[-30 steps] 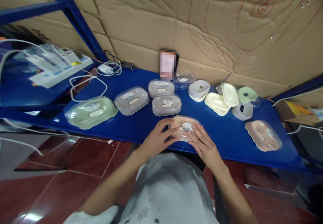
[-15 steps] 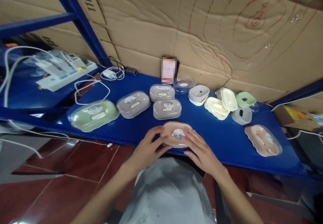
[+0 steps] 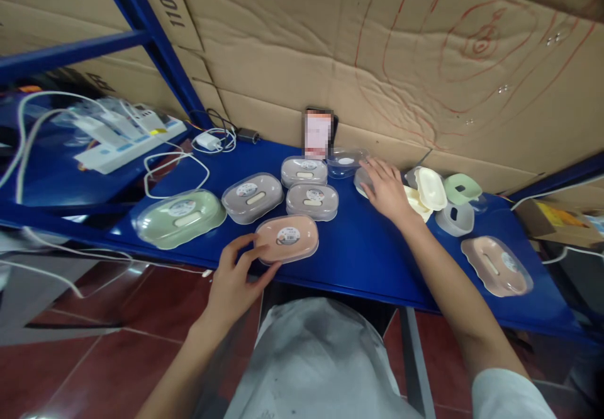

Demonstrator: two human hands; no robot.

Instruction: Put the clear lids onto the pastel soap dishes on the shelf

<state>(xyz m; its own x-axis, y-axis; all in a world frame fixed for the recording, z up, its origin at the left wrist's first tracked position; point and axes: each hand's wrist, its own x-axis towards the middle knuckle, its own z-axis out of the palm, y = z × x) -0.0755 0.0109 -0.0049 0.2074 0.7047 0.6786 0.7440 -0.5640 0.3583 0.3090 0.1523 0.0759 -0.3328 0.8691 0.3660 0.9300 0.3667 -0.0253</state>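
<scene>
My left hand [image 3: 245, 265] grips the left end of a pink oval plastic box [image 3: 297, 243] with a round label and a clear lid, near the table's front edge. My right hand [image 3: 384, 186] is stretched out to the back, its fingers apart over a grey box part [image 3: 362, 182]; whether it touches that part I cannot tell. Beside the right hand lie cream box parts [image 3: 430, 187]. Lidded grey boxes [image 3: 312, 202] and a lidded green box [image 3: 182, 219] sit left of the middle.
A clear lid [image 3: 346, 162] lies before a phone [image 3: 318, 133] leaning on the cardboard wall [image 3: 283, 60]. At the right are a green part [image 3: 462, 188], a grey part [image 3: 455, 219] and another pink box [image 3: 496, 267]. A power strip [image 3: 127, 148] with white cables stands left.
The pink box has moved left with my left hand and is turned slightly. My right hand has left that box and moved back and right, over the grey part.
</scene>
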